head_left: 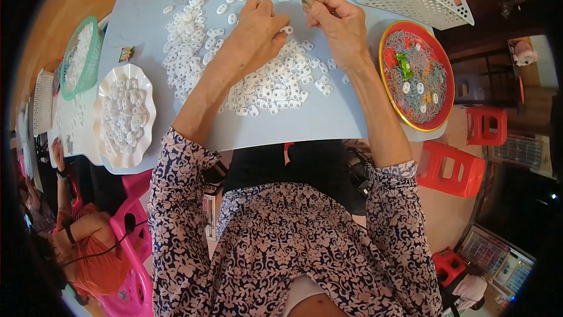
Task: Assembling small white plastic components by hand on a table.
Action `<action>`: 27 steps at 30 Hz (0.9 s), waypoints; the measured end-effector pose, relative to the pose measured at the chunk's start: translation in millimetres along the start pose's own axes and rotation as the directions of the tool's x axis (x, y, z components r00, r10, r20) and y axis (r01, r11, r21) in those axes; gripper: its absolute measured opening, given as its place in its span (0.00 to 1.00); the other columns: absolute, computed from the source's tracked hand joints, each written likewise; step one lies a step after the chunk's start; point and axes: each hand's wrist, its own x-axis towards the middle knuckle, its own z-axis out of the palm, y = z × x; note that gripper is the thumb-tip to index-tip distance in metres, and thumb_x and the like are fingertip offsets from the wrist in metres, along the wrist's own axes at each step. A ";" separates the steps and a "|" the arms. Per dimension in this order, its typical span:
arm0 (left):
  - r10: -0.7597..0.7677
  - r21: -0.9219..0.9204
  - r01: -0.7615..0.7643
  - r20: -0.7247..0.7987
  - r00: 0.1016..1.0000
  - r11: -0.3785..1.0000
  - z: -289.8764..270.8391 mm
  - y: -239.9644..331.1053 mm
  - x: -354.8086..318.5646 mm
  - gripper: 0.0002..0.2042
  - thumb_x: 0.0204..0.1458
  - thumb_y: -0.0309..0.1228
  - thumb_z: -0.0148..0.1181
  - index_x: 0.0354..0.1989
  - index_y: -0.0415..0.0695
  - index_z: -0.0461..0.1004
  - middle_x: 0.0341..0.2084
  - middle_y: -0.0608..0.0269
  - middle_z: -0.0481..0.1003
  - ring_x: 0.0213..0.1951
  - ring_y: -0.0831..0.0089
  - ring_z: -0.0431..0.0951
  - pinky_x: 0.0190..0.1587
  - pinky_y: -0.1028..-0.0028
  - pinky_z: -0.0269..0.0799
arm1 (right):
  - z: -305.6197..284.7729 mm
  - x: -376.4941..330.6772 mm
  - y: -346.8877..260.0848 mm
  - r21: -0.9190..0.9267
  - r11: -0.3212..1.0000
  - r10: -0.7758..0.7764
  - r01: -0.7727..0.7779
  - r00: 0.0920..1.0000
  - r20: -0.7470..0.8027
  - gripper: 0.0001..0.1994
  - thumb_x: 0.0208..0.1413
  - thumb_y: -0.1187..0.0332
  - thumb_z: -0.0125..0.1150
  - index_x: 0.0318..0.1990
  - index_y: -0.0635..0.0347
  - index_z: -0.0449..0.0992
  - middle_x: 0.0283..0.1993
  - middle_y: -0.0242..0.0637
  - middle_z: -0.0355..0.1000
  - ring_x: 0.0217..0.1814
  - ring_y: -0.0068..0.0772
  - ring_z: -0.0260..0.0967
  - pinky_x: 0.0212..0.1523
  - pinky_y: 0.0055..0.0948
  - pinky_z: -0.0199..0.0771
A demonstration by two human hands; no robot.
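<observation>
On grey table [328, 120], small white plastic pieces [267, 85], flat, holed

Pale table [328, 123], scattered white plastic pieces [264, 85], red plate [444, 91], white dish [104, 135]

Floral blouse, bare forearms, no jewellery in view

The person wears a loose blouse in a dark navy and white flower print, the small blossoms and leaves crowded all over the cloth. Its sleeves end just past the elbows with a plain hemmed edge, on the left arm and the right alike, so both forearms are bare down to the left hand [253, 29] and the right hand [335, 23]. No ring, watch or bracelet shows on either wrist or on the fingers. The same print covers the chest and shoulders at the near edge of the view, where the neckline opens in a shallow curve. Below the blouse, toward the table, the lap is covered in plain black cloth.
</observation>
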 end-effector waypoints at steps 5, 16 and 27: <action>-0.063 -0.125 0.055 -0.056 0.996 0.991 -0.2 1.1 -2.8 0.05 0.45 0.23 0.57 0.32 0.40 0.75 0.25 0.52 0.69 0.36 0.56 0.66 0.42 0.64 0.66 | 2.2 -0.6 -0.5 -0.010 0.999 0.038 -0.038 0.999 0.014 0.08 0.57 0.71 0.58 0.39 0.66 0.77 0.30 0.31 0.72 0.29 0.18 0.64 0.32 0.19 0.67; -0.421 -0.806 0.364 0.159 0.893 0.467 -15.6 11.4 3.1 0.10 0.55 0.31 0.52 0.36 0.37 0.76 0.24 0.67 0.74 0.28 0.82 0.72 0.32 0.79 0.67 | 10.0 -3.3 2.5 0.158 0.987 -0.004 -0.018 0.991 0.136 0.08 0.58 0.69 0.56 0.39 0.66 0.75 0.28 0.30 0.72 0.29 0.17 0.68 0.33 0.18 0.71; -0.438 -0.888 0.246 0.057 0.897 0.389 -17.5 6.5 3.3 0.08 0.55 0.30 0.52 0.36 0.39 0.73 0.23 0.66 0.74 0.29 0.81 0.71 0.36 0.79 0.67 | 8.5 -6.1 2.3 0.172 0.985 -0.024 0.005 0.994 0.107 0.08 0.57 0.72 0.57 0.41 0.66 0.77 0.28 0.29 0.72 0.28 0.16 0.65 0.31 0.16 0.67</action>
